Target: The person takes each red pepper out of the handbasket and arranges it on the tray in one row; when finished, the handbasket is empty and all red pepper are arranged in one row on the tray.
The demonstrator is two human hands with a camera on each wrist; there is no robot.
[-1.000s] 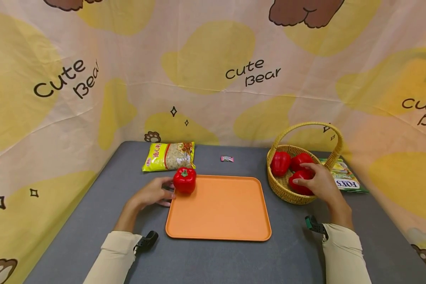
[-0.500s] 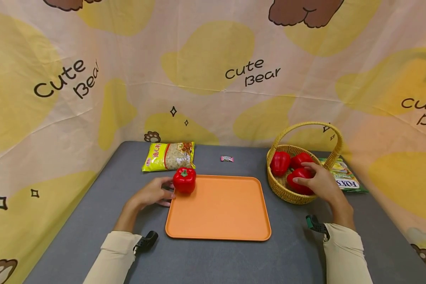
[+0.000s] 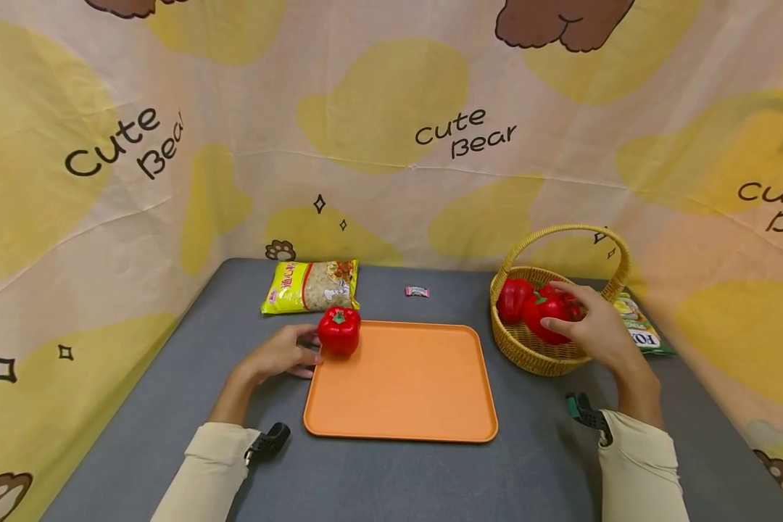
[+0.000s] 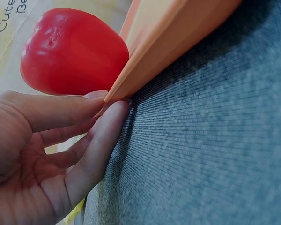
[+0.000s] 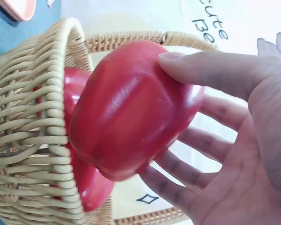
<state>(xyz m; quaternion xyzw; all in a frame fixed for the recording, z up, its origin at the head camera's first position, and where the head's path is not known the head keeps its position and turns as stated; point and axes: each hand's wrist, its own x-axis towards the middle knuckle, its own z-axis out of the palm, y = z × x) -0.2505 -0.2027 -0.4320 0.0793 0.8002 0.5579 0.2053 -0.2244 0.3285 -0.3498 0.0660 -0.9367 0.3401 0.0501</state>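
At the orange tray's point(image 3: 404, 391) left edge, my left hand point(image 3: 279, 355) pinches the rim between thumb and fingers, as the left wrist view shows. Just inside that edge, a red bell pepper point(image 3: 339, 335) sits upright on the tray. On the right, my right hand point(image 3: 600, 328) grips another red bell pepper point(image 5: 131, 108) by its sides, thumb on one face and fingers on the other. That pepper is raised at the mouth of a wicker basket point(image 3: 528, 359). More red bell pepper point(image 3: 512, 299) lies behind it in the basket, partly hidden.
The basket's tall handle point(image 3: 561, 228) arches above the peppers. A green FOX'S bag point(image 3: 646, 337) lies right of the basket, partly covered by my hand. Behind the tray are a yellow bag of pasta point(image 3: 309, 288) and a small pink wrapped sweet point(image 3: 417, 291). Patterned cloth walls enclose the table.
My right hand has lifted the front bell pepper from the basket's bottom and tilted it, so its green stem now shows. My left hand has stayed at the tray's edge.
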